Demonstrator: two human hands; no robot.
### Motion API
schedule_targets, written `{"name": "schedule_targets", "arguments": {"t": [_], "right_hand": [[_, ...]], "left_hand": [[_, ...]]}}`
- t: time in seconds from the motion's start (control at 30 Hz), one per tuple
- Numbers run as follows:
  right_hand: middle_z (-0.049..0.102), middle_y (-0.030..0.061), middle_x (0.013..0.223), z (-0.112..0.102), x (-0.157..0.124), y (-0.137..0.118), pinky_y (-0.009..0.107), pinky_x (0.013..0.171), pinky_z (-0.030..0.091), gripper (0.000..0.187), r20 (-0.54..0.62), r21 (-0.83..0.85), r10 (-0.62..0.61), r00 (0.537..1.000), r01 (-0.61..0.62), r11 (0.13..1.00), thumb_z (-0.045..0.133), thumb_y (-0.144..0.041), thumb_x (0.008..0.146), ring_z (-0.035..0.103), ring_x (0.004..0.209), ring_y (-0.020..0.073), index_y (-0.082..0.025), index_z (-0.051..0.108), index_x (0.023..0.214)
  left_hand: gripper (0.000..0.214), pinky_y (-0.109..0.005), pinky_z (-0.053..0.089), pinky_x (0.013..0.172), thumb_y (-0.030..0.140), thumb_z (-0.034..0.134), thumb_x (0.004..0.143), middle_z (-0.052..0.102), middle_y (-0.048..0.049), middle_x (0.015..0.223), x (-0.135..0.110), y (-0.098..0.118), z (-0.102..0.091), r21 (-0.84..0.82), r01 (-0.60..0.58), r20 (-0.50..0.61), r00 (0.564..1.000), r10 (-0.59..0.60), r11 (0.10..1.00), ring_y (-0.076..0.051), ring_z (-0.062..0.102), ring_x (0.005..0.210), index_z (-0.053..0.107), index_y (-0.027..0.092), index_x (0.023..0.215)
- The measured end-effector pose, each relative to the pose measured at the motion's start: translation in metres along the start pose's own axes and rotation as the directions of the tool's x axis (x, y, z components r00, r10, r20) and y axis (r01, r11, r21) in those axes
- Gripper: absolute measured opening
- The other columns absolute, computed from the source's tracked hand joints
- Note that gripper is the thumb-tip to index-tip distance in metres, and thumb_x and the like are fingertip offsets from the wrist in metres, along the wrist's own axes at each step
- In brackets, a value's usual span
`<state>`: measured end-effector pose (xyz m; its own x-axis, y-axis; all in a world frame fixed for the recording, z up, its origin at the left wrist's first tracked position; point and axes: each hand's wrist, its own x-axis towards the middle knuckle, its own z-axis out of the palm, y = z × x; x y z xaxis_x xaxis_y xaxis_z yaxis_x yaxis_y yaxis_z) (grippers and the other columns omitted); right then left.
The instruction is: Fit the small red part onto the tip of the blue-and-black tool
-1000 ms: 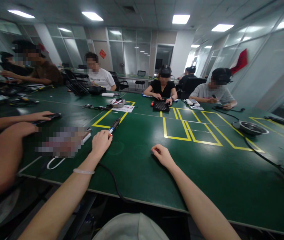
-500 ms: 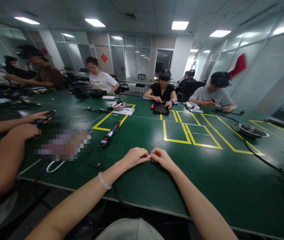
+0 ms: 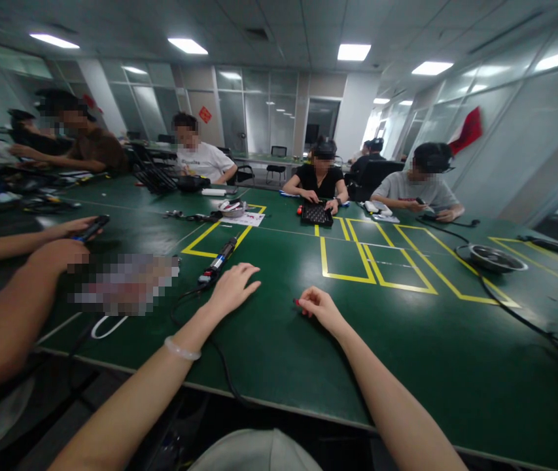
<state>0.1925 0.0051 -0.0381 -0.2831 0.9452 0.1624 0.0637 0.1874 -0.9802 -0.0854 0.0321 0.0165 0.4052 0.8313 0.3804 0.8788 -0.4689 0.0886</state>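
Note:
My right hand (image 3: pixel 320 309) is closed in a pinch over the green table (image 3: pixel 279 366). A small dark and red piece (image 3: pixel 297 302) sticks out of its fingertips, too small to make out. To the left, my left hand (image 3: pixel 233 288) is open, fingers stretched out, with a pale bracelet on the wrist. It holds nothing. Just beyond its fingers lies a corded tool that looks like an electric screwdriver (image 3: pixel 218 260), black and silver with a blue band. A black cable runs from it toward the table's near edge.
Yellow tape outlines (image 3: pixel 347 279) mark the table. A round metal dish (image 3: pixel 498 258) and black cables lie at the right. Close at left, another person's hands hold a dark device (image 3: pixel 93 229). Across the table, one person works over a black tray (image 3: pixel 316 214).
My left hand has let go of the small piece, moved left toward the corded tool and opened. My right hand stays in nearly the same place, still pinching the piece.

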Motion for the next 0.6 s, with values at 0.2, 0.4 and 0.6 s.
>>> {"name": "schedule_targets", "arguments": {"t": [0.2,0.4,0.6], "right_hand": [[0.057,-0.0031,0.061,0.000,0.000,0.003,0.020,0.046,0.037,0.028,-0.023,-0.015,-0.017,1.000,0.016,1.000,0.068,-0.042,0.078,0.050,0.050,0.0086,-0.017,0.055,0.081],[0.056,-0.0032,0.061,0.001,0.000,0.004,0.020,0.046,0.037,0.028,-0.022,-0.025,-0.015,1.000,0.015,1.000,0.068,-0.042,0.079,0.050,0.051,0.0087,-0.017,0.055,0.081],[0.056,-0.0030,0.063,0.001,0.001,0.007,0.020,0.046,0.037,0.029,-0.017,-0.039,-0.020,1.000,0.020,0.999,0.068,-0.043,0.078,0.051,0.053,0.0093,-0.018,0.055,0.081]], "left_hand": [[0.070,-0.043,0.044,0.092,0.056,0.046,0.086,0.049,-0.0210,0.137,-0.013,-0.091,-0.011,0.250,0.518,0.161,0.811,-0.562,0.818,-0.036,0.051,0.120,0.040,0.011,0.141],[0.073,-0.037,0.047,0.086,0.061,0.044,0.082,0.055,-0.0185,0.131,-0.012,-0.111,-0.004,0.190,0.506,0.281,0.793,-0.540,0.841,-0.032,0.056,0.115,0.045,0.014,0.137],[0.058,-0.037,0.049,0.075,0.057,0.050,0.077,0.064,-0.0160,0.110,-0.001,-0.093,-0.001,0.226,0.492,0.245,0.807,-0.538,0.841,-0.032,0.063,0.097,0.061,0.018,0.117]]}}
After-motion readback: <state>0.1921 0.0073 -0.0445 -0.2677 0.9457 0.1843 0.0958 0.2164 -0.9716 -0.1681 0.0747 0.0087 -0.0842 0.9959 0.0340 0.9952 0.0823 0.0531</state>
